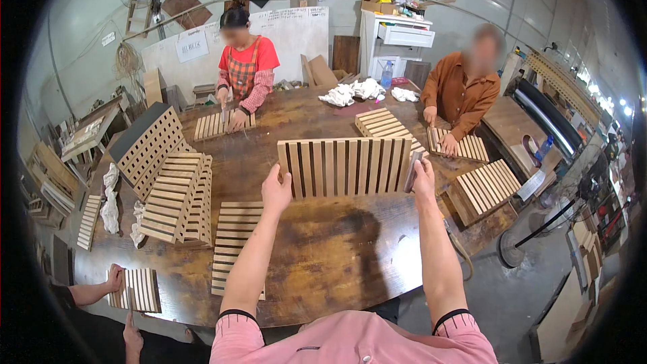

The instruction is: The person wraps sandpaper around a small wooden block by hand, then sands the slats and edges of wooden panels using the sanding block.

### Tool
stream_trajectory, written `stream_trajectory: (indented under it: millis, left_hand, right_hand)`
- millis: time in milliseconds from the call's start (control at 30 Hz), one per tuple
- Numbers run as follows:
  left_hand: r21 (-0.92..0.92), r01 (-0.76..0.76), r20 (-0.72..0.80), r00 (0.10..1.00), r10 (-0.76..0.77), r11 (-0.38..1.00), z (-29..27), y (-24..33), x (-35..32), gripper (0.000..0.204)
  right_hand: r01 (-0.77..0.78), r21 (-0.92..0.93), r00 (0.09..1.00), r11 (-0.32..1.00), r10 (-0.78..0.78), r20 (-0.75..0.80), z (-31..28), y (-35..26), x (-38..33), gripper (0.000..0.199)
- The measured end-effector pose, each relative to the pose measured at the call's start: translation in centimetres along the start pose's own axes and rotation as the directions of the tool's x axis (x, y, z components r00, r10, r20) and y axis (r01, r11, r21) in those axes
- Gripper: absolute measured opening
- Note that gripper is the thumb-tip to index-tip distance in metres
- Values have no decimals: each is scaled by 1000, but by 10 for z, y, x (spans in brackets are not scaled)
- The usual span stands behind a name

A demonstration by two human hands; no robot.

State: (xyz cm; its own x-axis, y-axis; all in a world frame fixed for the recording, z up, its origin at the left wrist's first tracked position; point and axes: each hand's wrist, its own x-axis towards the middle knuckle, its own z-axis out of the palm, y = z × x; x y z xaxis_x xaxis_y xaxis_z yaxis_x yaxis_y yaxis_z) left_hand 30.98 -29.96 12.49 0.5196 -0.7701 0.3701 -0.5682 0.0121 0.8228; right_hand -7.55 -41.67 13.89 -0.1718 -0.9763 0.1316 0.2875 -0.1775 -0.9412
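I hold a wooden slatted panel upright above the brown table, its slats running vertically. My left hand grips its lower left corner. At the panel's right edge my right hand holds it, with a small dark block pressed against that edge. The panel casts a dark shadow on the tabletop below it.
Stacks of slatted panels lean at the left, one lies flat, more sit at the right. Two people work across the table, another person's hands hold a panel at the lower left. White rags lie at the far side.
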Motion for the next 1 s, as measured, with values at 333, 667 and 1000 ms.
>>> stream_trajectory:
  millis: [333,667,1000]
  left_hand:
    - [242,540,563,599,-570,806,-16,-47,-167,38]
    - [620,53,549,683,-481,782,-20,-12,-157,34]
    - [392,-147,467,882,-59,908,69,-47,-170,43]
  right_hand:
    - [-333,-752,915,569,389,-111,-61,81,-38,44]
    - [-166,-712,976,682,215,-22,-105,117,-68,35]
    - [173,-783,914,597,199,353,5,94,-231,26]
